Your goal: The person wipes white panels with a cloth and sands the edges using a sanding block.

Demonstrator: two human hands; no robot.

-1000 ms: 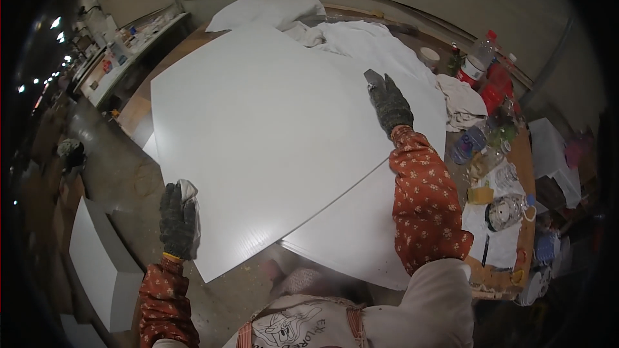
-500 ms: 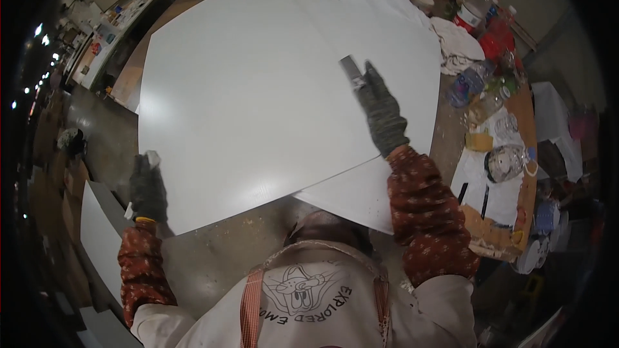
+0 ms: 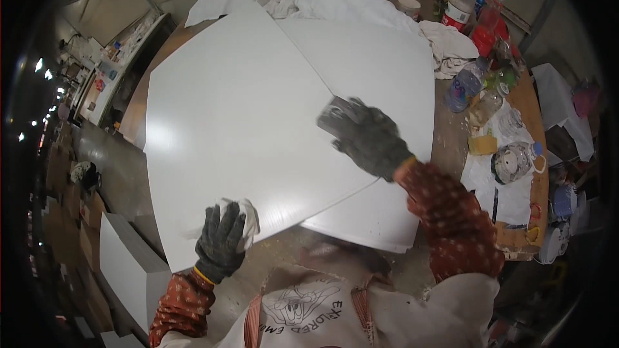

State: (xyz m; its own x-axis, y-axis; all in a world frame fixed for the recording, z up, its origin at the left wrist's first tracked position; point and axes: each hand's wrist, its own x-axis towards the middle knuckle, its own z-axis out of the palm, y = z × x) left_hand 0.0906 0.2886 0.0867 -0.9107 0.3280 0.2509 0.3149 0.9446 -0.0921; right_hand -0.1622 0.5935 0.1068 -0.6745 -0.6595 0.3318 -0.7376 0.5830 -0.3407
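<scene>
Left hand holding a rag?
Yes, the gloved left hand presses a white rag onto the white panel.

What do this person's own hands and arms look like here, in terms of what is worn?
Both the left hand and the right hand wear dark grey knitted work gloves with a thin yellow cuff edge. Both forearms are covered by rust-red sleeves with a small pale dotted pattern.
</scene>
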